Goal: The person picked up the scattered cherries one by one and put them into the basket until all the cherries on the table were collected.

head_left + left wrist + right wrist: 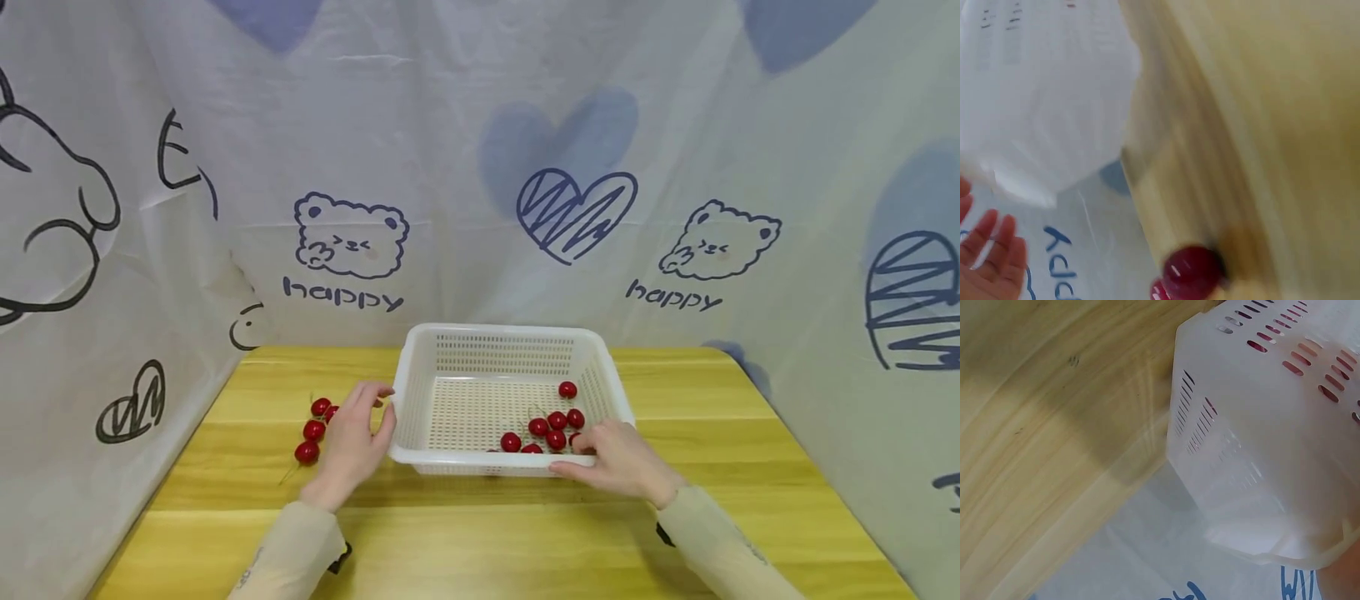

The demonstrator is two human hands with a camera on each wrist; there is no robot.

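White basket (465,400) of cherries (556,440); right grip (618,461) on rim (450,457) — "happy" (343,293) twice on backdrop (450,125)

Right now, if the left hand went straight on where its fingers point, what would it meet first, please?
Most likely the left rim of the white basket: the left hand looks almost against it, though depth leaves contact unclear.

So both forearms in beige long sleeves, left forearm (288,550) and right forearm (723,537), angled inward from the bottom of the head view, with a bit of black wrist gear (339,558) poking out under each cuff. The bare left hand (352,446) was loose, fingers softly bent, thumb well apart from them. The bare right hand (618,458) was palm-down in a grip, fingers curled, thumb stretched out nearer the body.
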